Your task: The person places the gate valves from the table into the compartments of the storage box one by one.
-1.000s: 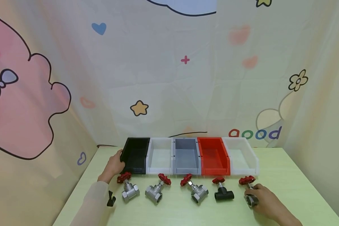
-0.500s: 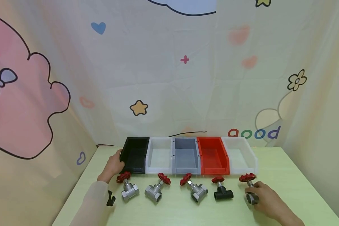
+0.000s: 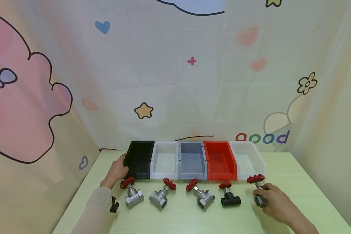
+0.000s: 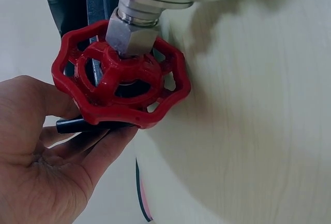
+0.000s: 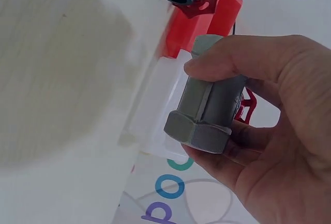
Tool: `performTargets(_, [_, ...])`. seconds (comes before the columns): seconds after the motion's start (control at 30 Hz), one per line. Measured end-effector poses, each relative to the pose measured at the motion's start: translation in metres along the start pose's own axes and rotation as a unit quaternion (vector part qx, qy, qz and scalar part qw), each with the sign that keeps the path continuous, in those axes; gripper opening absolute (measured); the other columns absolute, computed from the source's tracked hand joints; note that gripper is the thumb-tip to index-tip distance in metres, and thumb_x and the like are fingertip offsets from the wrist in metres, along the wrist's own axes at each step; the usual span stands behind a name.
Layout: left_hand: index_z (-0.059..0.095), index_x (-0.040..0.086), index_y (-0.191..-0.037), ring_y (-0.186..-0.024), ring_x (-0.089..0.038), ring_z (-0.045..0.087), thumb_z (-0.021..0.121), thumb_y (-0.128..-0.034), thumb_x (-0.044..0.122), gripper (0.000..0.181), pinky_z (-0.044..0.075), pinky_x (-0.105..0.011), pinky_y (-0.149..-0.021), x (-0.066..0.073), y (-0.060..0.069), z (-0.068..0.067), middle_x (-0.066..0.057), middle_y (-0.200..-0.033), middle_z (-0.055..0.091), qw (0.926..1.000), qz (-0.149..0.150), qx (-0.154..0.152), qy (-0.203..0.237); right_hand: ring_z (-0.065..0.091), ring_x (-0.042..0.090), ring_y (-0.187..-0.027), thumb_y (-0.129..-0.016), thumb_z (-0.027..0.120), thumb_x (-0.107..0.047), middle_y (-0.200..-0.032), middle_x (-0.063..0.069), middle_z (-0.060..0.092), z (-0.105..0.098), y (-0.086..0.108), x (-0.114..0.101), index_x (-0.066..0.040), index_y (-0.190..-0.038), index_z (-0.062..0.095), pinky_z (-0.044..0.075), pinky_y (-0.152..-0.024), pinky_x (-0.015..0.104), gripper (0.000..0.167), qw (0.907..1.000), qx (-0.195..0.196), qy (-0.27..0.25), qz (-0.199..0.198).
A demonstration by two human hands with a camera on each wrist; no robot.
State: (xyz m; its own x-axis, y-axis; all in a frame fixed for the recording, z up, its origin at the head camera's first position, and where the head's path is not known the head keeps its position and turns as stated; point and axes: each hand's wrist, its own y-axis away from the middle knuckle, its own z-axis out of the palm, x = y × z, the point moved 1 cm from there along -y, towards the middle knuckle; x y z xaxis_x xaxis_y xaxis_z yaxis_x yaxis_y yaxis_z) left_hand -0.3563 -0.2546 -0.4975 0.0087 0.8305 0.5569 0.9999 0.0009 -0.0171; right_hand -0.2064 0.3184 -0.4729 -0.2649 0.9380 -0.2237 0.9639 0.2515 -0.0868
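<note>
At the left end of the row, my left hand [image 3: 115,170] grips the side of the black bin [image 3: 138,176]. In the left wrist view its fingers curl round the bin's dark edge [image 4: 77,125], partly behind the red handwheel of a metal valve [image 4: 124,79]. My right hand [image 3: 276,201] holds another metal valve [image 3: 261,200] by its body, just off the table in front of the right-hand white bin [image 3: 251,177]. Thumb and fingers pinch the hexagonal-ended body [image 5: 207,110] in the right wrist view; its handwheel is mostly hidden there.
Between the end bins stand a white bin [image 3: 164,175], a grey bin [image 3: 193,175] and a red bin [image 3: 222,176]. Silver valves [image 3: 134,197], [image 3: 159,198], [image 3: 205,198] and a black valve [image 3: 230,200] lie before them. A printed curtain [image 3: 169,81] hangs behind.
My right hand has raised the metal valve slightly, its red handwheel now overlapping the white bin's front corner. My left hand stays on the black bin.
</note>
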Motion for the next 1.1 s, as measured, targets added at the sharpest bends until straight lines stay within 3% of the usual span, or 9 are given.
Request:
performTargets(0.27, [0.028, -0.007, -0.148, -0.089, -0.033, 0.059, 0.049, -0.0865, 0.003, 0.066, 0.050, -0.048, -0.080, 0.001, 0.002, -0.001, -0.035, -0.126, 0.057, 1.0000, 0.000, -0.003, 0.001, 0.058, 0.020, -0.084, -0.058, 0.084, -0.002, -0.097, 0.009, 0.062, -0.010, -0.002, 0.001, -0.012, -0.102, 0.075, 0.053, -0.070, 0.041, 0.046, 0.9987, 0.038, 0.014, -0.033])
performTargets(0.5, [0.027, -0.008, -0.149, -0.089, -0.033, 0.058, 0.047, -0.0871, 0.004, 0.066, 0.049, -0.049, -0.081, 0.001, 0.002, 0.000, -0.036, -0.128, 0.055, 1.0000, 0.006, -0.002, -0.003, 0.058, 0.023, -0.086, -0.060, 0.084, -0.004, -0.097, 0.010, 0.061, -0.019, -0.005, -0.001, -0.013, -0.102, 0.074, 0.055, -0.076, 0.048, 0.044, 0.9986, 0.042, 0.017, -0.029])
performTargets(0.73, [0.025, -0.006, -0.151, -0.081, -0.029, 0.059, 0.045, -0.0888, 0.004, 0.066, 0.048, -0.041, -0.070, 0.001, 0.003, 0.000, -0.035, -0.125, 0.058, 0.9999, 0.008, -0.008, 0.002, 0.059, 0.027, -0.088, -0.060, 0.086, -0.006, -0.098, 0.013, 0.062, -0.027, -0.011, -0.002, -0.013, -0.102, 0.074, 0.055, -0.075, 0.051, 0.045, 0.9970, 0.064, 0.023, -0.037])
performTargets(1.1, [0.023, -0.007, -0.151, -0.072, -0.025, 0.058, 0.045, -0.0896, 0.004, 0.066, 0.046, -0.036, -0.063, 0.000, 0.002, 0.000, -0.035, -0.122, 0.060, 0.9999, 0.004, -0.012, 0.003, 0.059, 0.030, -0.090, -0.062, 0.085, -0.006, -0.101, 0.016, 0.063, -0.039, -0.022, -0.002, -0.011, -0.105, 0.074, 0.054, -0.076, 0.054, 0.045, 0.9961, 0.076, 0.021, -0.040])
